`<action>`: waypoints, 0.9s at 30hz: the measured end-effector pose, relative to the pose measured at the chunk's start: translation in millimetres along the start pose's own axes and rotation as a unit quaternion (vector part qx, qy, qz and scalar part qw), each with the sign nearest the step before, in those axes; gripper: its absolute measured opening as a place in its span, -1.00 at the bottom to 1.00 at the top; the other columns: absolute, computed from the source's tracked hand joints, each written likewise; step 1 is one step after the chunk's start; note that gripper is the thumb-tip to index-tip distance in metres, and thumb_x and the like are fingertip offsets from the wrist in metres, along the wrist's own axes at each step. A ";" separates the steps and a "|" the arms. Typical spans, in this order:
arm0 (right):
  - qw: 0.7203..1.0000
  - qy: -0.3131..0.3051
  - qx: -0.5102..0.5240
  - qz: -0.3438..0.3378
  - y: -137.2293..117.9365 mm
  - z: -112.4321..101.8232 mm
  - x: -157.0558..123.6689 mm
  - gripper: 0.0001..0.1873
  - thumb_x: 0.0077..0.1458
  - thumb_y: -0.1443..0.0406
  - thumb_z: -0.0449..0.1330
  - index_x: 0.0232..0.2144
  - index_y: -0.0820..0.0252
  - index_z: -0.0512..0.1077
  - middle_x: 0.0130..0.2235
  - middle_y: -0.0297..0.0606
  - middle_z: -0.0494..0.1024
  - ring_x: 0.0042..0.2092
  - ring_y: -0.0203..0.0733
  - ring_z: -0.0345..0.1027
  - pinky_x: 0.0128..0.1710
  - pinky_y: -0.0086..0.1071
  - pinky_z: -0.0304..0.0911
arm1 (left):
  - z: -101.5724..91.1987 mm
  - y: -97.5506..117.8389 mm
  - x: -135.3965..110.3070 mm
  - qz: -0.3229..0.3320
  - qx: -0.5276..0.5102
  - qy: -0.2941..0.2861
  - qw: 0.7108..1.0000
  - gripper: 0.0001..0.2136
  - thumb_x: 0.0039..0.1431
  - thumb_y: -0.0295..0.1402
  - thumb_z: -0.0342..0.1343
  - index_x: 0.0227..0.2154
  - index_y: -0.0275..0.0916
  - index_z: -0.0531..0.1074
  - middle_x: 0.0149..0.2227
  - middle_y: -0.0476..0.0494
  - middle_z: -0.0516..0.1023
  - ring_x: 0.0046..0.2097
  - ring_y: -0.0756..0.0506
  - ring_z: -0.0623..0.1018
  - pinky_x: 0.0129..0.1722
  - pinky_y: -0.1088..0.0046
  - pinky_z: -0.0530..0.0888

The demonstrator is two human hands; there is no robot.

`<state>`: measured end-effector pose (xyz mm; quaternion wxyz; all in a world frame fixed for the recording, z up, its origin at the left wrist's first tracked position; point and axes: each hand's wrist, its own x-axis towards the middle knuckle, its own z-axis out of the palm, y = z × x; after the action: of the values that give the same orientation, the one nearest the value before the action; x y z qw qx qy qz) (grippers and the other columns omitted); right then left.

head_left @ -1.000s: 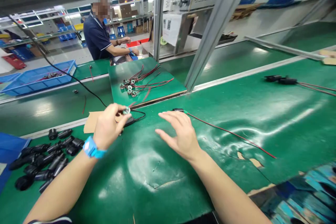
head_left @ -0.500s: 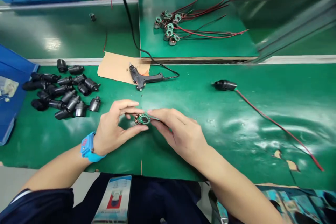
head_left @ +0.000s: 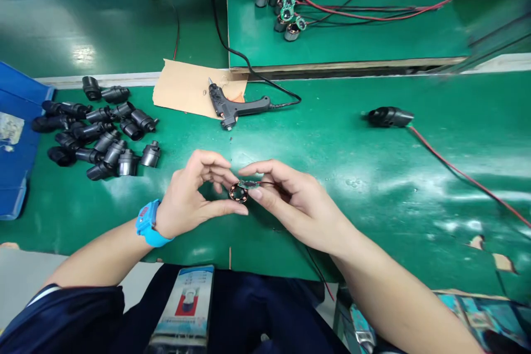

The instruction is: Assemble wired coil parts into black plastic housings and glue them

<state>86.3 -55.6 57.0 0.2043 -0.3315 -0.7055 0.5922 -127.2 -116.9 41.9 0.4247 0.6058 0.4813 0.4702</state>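
Above the near part of the green bench, my left hand (head_left: 203, 191) pinches a small motor stator (head_left: 238, 192) with copper windings between thumb and fingers. My right hand (head_left: 294, 199) grips a little green circuit board (head_left: 249, 183) at the stator's upper right edge, its thumb below and forefinger above. The board is seen nearly edge-on, tilted up from the stator's open ring. From it, wires run under my right palm; a dark wire with a red end (head_left: 327, 287) hangs past the bench's front edge. How board and stator are joined is hidden.
A black glue gun (head_left: 238, 108) lies on cardboard (head_left: 182, 88) ahead. Several black plastic housings (head_left: 99, 135) are piled left, beside a blue bin (head_left: 19, 149). One housing with a red wire (head_left: 390, 116) rests right. Wired stators (head_left: 290, 8) sit on the raised shelf.
My right hand has tipped the circuit board up off the stator's face, so the open ring now shows. The head view has shifted, and the wire's end has come into sight below.
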 end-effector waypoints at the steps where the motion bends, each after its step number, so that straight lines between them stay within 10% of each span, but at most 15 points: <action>1: 1.000 -0.019 0.015 0.007 0.3 -1.7 -0.3 -0.69 0.30 0.19 0.19 0.06 0.10 0.44 -0.54 -0.53 0.12 -0.52 -0.38 0.01 -0.53 -0.45 0.01 | -1.1 1.0 1.0 -0.019 -0.020 -0.013 1.000 -0.37 -0.10 -0.43 0.52 -0.03 -0.11 0.27 -0.22 0.01 0.63 -0.23 -0.02 0.65 -0.25 0.49 0.58; 7: 0.993 -0.068 0.085 0.045 6.1 -8.4 0.2 -0.67 0.20 0.18 0.30 0.01 0.06 0.51 -0.58 -0.58 -0.09 -0.57 -0.40 -0.19 -0.57 -0.45 -0.12 | -7.0 8.7 5.2 -0.120 -0.081 -0.088 0.985 -0.17 0.00 -0.46 0.46 0.27 -0.06 0.12 -0.23 0.00 0.66 -0.18 -0.03 0.64 -0.18 0.45 0.55; 12: 0.997 -0.029 0.071 0.021 7.4 -5.1 1.8 -0.73 0.34 0.12 0.14 -0.09 0.11 0.54 -0.41 -0.36 0.49 -0.42 -0.34 0.31 -0.42 -0.44 0.19 | -6.4 9.2 3.8 -0.118 -0.088 -0.098 0.984 -0.15 0.11 -0.44 0.40 0.35 -0.03 0.03 -0.17 -0.03 0.67 -0.13 -0.05 0.63 -0.12 0.41 0.52; 17: 0.999 0.024 0.024 -0.025 4.9 -1.2 3.7 -0.70 0.39 0.16 0.08 -0.11 0.10 0.58 -0.26 -0.30 0.64 -0.23 -0.27 0.52 -0.24 -0.42 0.36 | -5.7 9.7 2.6 -0.109 -0.050 -0.094 0.988 -0.17 0.12 -0.43 0.39 0.35 -0.04 0.04 -0.16 -0.06 0.66 -0.10 -0.08 0.63 -0.13 0.38 0.50; 27: 0.995 0.069 -0.043 -0.063 1.3 -1.9 -2.5 -0.83 0.34 0.19 0.16 -0.13 0.12 0.50 -0.35 -0.32 0.61 -0.50 -0.36 0.34 -0.54 -0.46 0.21 | -9.1 11.3 8.7 -0.226 -0.310 -0.130 0.914 -0.80 0.30 -0.31 0.23 -0.10 -0.17 0.35 -0.13 -0.13 0.63 -0.19 -0.03 0.61 -0.27 0.47 0.46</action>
<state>89.6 -56.0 56.4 0.2755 -0.3351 -0.7337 0.5230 -133.3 -109.8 55.9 0.7453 0.3743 0.3757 0.4040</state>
